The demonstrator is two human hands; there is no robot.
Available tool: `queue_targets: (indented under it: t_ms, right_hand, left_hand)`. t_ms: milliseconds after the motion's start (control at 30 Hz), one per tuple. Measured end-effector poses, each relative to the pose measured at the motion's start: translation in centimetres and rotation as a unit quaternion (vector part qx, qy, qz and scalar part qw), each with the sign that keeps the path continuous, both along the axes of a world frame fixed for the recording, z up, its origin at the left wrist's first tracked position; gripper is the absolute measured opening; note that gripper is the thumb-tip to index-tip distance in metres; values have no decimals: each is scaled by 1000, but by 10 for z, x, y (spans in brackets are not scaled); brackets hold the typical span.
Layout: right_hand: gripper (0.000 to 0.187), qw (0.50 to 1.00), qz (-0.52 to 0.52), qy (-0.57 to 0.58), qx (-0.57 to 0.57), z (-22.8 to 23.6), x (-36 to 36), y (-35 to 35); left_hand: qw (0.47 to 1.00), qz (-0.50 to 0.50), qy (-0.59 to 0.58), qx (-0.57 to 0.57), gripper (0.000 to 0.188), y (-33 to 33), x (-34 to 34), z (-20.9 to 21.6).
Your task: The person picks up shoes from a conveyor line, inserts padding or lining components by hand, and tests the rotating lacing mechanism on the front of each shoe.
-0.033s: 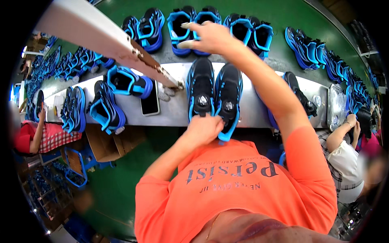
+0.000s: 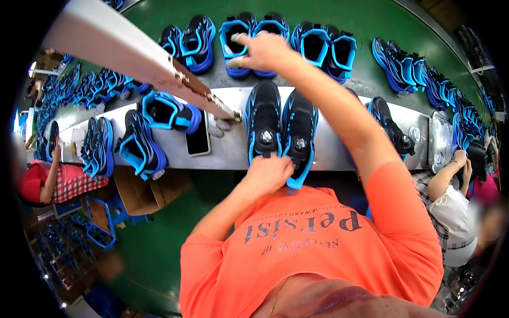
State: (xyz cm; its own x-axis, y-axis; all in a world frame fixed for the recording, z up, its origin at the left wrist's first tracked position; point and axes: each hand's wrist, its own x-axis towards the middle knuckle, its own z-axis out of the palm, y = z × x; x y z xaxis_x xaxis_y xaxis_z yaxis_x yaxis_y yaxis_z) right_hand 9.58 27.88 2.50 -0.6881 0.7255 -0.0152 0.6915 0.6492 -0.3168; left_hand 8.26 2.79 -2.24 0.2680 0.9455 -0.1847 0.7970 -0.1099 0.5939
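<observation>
A pair of black and blue sneakers stands on the metal ledge before me, toes pointing away: a left sneaker [image 2: 263, 114] and a right sneaker [image 2: 299, 119], each with a round clear dial on its tongue. My left hand [image 2: 269, 172] is closed at the heel of the left sneaker, hiding its collar. Over the green belt, my right hand [image 2: 265, 52] reaches out with thumb and forefinger apart and light covers on the fingertips. It hangs at the opening of a blue-lined sneaker [image 2: 233, 32], partly covering it; contact is unclear.
A slanted white post [image 2: 132, 47] rises at the left, beside a phone [image 2: 198, 139] on the ledge [image 2: 228, 156]. More sneakers [image 2: 323, 45] line the green belt [image 2: 355, 16]. A clear plastic tray [image 2: 440, 140] lies right. Co-workers sit at both sides.
My right hand has shifted slightly left, closer over the opening of the sneaker on the belt. My left hand stays at the heel of the left sneaker.
</observation>
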Motion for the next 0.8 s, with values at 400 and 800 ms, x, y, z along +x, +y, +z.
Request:
queue_targets:
  t_ms: [400, 800]
  right_hand:
    - [39, 938, -151, 267, -161, 6, 103, 152]
    - [25, 911, 38, 396, -111, 118, 214, -36]
  left_hand:
    - [997, 16, 68, 32, 32, 62, -36, 50]
    - [877, 294, 176, 335, 24, 208, -88, 67]
